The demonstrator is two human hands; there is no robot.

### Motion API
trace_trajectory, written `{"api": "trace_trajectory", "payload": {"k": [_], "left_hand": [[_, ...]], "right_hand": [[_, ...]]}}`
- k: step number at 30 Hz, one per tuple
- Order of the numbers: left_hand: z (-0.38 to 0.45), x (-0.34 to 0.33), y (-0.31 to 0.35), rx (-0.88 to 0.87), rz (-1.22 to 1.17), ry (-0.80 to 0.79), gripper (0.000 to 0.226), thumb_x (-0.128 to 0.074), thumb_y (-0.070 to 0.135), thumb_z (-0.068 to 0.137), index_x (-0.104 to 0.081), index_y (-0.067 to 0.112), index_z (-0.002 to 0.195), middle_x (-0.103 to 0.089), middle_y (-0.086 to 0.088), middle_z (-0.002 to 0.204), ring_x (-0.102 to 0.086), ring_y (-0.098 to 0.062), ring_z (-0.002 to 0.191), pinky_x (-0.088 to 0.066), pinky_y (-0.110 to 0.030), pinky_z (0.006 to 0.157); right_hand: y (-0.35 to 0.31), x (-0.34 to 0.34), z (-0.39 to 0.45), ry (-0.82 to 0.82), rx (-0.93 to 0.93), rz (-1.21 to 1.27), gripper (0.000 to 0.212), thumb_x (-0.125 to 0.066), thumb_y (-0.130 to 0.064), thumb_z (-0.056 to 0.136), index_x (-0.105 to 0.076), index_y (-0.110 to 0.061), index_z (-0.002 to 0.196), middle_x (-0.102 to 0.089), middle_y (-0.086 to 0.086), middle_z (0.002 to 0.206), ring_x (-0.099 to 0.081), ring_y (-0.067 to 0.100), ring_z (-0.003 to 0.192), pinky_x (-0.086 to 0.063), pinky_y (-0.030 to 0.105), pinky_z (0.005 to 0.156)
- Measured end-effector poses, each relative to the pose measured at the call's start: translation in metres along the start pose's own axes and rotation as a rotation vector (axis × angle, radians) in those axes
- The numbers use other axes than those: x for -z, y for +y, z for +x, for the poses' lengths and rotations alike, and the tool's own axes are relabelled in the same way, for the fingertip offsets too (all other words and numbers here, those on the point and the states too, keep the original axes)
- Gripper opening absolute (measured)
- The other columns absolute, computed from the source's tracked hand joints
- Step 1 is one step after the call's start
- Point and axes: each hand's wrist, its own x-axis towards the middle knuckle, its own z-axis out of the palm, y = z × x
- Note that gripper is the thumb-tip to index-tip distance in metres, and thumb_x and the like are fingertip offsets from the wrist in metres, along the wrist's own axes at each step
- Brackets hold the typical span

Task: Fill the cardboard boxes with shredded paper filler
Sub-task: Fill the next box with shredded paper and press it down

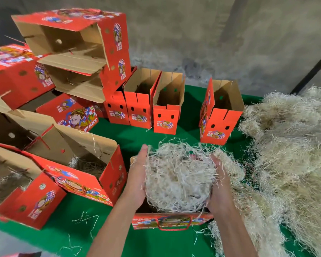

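both hands (pixel 137 175) (pixel 218 180) cup shredded paper wad (pixel 178 175) over open red box (pixel 171 220); green cloth (pixel 133 240) beneath.

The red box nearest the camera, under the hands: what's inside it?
Both hands, left and right, hold a wad of shredded paper over the red box. The wad covers its opening, so any filler already inside cannot be seen.
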Motion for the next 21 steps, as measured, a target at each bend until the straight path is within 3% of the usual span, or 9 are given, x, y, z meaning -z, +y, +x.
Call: {"api": "trace_trajectory", "payload": {"k": [2, 4, 6, 9, 10, 13, 16, 19, 21], "left_hand": [[0.007, 0.003, -0.006, -0.238, 0.22, 0.177, 0.057, -0.06, 0.059, 0.091, -0.05, 0.02, 0.132, -0.061, 0.004, 0.12, -0.064, 0.005, 0.087, -0.048, -0.013, 0.076], [0.006, 0.005, -0.009, -0.52, 0.545, 0.132, 0.051, -0.064, 0.054, 0.09, -0.046, 0.026, 0.128, -0.056, 0.0, 0.12, -0.057, 0.005, 0.085, -0.046, -0.014, 0.073], [0.007, 0.003, -0.007, -0.526, 0.766, -0.005, 0.057, -0.065, 0.05, 0.09, -0.039, 0.04, 0.14, -0.047, 0.017, 0.137, -0.052, 0.005, 0.109, -0.046, -0.02, 0.089], [0.01, -0.006, -0.01, -0.44, 0.982, -0.159, 0.037, -0.064, 0.025, 0.094, -0.059, 0.043, 0.125, -0.062, 0.015, 0.129, -0.061, 0.001, 0.086, -0.049, -0.011, 0.073], [0.009, -0.008, -0.011, -0.402, 0.966, -0.169, 0.032, -0.063, 0.015, 0.095, -0.065, 0.041, 0.115, -0.068, 0.01, 0.118, -0.06, 0.0, 0.075, -0.048, -0.012, 0.062], [0.002, -0.011, -0.005, -0.273, 0.615, -0.12, 0.024, -0.063, 0.022, 0.097, -0.073, 0.042, 0.09, -0.073, 0.006, 0.095, -0.058, 0.005, 0.059, -0.044, -0.016, 0.051], [-0.002, -0.012, 0.002, 0.065, -0.014, -0.13, 0.015, -0.07, 0.041, 0.091, -0.075, 0.038, 0.105, -0.073, 0.007, 0.114, -0.072, -0.012, 0.096, -0.058, -0.035, 0.072], [-0.005, -0.023, -0.001, 0.176, -0.144, -0.173, 0.04, -0.073, 0.043, 0.086, -0.076, 0.013, 0.112, -0.072, -0.015, 0.118, -0.07, -0.034, 0.106, -0.057, -0.045, 0.084], [-0.006, -0.031, -0.006, 0.137, -0.11, -0.086, 0.052, -0.064, 0.053, 0.09, -0.069, 0.016, 0.125, -0.069, -0.01, 0.126, -0.066, -0.028, 0.114, -0.05, -0.044, 0.099]], "right_hand": [[0.004, 0.002, 0.002, 0.09, 0.019, -0.053, 0.018, -0.053, -0.036, 0.1, -0.063, -0.05, 0.094, -0.067, -0.036, 0.083, -0.066, 0.001, 0.079, -0.056, 0.035, 0.074], [0.01, 0.003, 0.006, 0.094, 0.026, -0.113, 0.019, -0.052, -0.036, 0.102, -0.056, -0.054, 0.099, -0.057, -0.035, 0.096, -0.053, 0.002, 0.099, -0.039, 0.044, 0.103], [0.013, 0.004, 0.008, 0.111, 0.019, -0.098, 0.013, -0.055, -0.036, 0.1, -0.057, -0.049, 0.101, -0.06, -0.034, 0.093, -0.051, 0.001, 0.103, -0.036, 0.035, 0.105], [0.016, -0.001, 0.006, 0.133, -0.004, -0.072, 0.023, -0.055, -0.04, 0.1, -0.062, -0.039, 0.122, -0.065, -0.015, 0.128, -0.051, 0.029, 0.131, -0.038, 0.041, 0.114], [0.014, -0.003, 0.002, 0.144, 0.003, -0.063, 0.025, -0.057, -0.046, 0.097, -0.061, -0.042, 0.122, -0.06, -0.007, 0.138, -0.049, 0.027, 0.135, -0.03, 0.042, 0.117], [0.01, -0.002, -0.003, 0.159, 0.062, -0.075, 0.024, -0.055, -0.061, 0.091, -0.055, -0.05, 0.112, -0.052, -0.028, 0.126, -0.041, 0.005, 0.125, -0.024, 0.04, 0.115], [0.013, 0.001, -0.002, 0.081, 0.021, -0.188, 0.047, -0.038, -0.076, 0.09, -0.048, -0.057, 0.132, -0.044, -0.019, 0.148, -0.033, 0.01, 0.14, -0.019, 0.052, 0.119], [0.011, -0.005, -0.01, -0.176, -0.068, -0.219, 0.048, -0.039, -0.096, 0.07, -0.05, -0.077, 0.112, -0.049, -0.031, 0.139, -0.041, 0.004, 0.136, -0.035, 0.04, 0.114], [0.015, -0.001, -0.009, -0.217, -0.095, -0.252, 0.061, -0.049, -0.091, 0.073, -0.064, -0.056, 0.121, -0.067, -0.024, 0.124, -0.062, 0.002, 0.12, -0.053, 0.03, 0.097]]}}
